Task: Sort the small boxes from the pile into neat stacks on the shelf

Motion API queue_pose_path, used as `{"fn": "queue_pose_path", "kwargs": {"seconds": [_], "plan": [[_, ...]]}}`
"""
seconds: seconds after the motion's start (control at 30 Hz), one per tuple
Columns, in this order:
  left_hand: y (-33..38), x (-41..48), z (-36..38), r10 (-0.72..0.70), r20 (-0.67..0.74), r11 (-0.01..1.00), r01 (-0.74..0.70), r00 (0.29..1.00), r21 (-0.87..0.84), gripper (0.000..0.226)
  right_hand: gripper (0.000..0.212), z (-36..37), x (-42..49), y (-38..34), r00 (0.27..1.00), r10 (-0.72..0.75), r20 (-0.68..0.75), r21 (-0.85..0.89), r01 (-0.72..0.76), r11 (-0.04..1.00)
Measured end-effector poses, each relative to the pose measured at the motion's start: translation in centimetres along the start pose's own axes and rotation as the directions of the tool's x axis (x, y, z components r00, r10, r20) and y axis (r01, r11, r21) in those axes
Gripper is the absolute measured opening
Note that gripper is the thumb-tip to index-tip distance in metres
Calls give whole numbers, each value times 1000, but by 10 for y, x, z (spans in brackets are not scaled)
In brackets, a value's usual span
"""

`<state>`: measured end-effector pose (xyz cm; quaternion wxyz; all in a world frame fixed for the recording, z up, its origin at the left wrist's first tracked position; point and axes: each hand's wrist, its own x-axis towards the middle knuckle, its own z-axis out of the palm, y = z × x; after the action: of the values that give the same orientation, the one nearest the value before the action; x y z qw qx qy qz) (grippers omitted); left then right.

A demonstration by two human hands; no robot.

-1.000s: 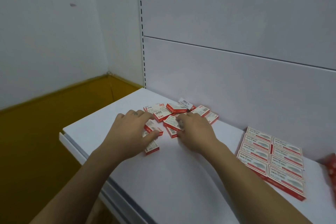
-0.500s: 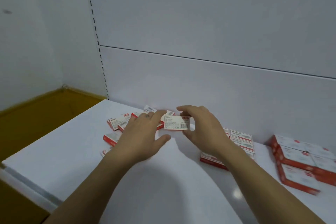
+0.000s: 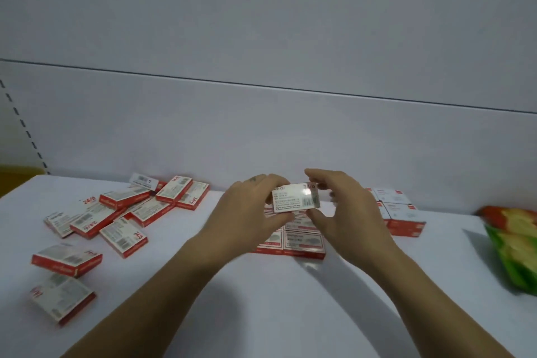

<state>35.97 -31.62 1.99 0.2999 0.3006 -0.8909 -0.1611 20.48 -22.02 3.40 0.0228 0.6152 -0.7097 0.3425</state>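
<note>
A small white and red box (image 3: 295, 198) is held in the air between both hands, its barcode face towards me. My left hand (image 3: 247, 213) pinches its left end and my right hand (image 3: 345, 212) pinches its right end. Directly below them lies a flat stack of matching boxes (image 3: 302, 241) on the white shelf (image 3: 261, 299), partly hidden by my hands. A loose pile of several such boxes (image 3: 122, 212) is scattered on the shelf's left side.
A second neat stack of boxes (image 3: 398, 212) stands behind my right hand, by the back panel. A red, yellow and green packet (image 3: 517, 247) lies at the right edge. The shelf's white back wall rises close behind everything.
My view has swung to the right. Both hands have carried the box from the pile on the left to above the flat stack.
</note>
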Motion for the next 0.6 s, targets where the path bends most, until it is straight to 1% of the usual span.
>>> {"fn": "queue_pose_path", "kwargs": {"seconds": [0.07, 0.13, 0.23, 0.33, 0.47, 0.6], "plan": [[-1, -11, 7, -19, 1, 997, 19, 1000, -81, 44, 55, 4, -11, 6, 998, 55, -40, 73, -52, 996], [-5, -21, 9, -52, -1, 988, 51, 999, -148, 47, 47, 12, -23, 9, 992, 116, -49, 178, -105, 978], [-10, -28, 9, -71, 11, 983, 72, 997, -171, 49, 38, 24, -36, 11, 988, 148, -52, 261, -129, 957], [-12, -28, 9, -16, -20, 983, 13, 1000, -182, 50, 38, 24, -37, 11, 988, 142, -67, 281, -118, 952], [-16, -29, 12, 90, -48, 988, -95, 995, -126, 52, 39, 22, -41, 12, 988, 149, -28, 287, -135, 948], [-17, -30, 13, 102, -65, 981, -111, 993, -158, 53, 48, 22, -45, 8, 983, 183, -16, 339, -167, 926]]}}
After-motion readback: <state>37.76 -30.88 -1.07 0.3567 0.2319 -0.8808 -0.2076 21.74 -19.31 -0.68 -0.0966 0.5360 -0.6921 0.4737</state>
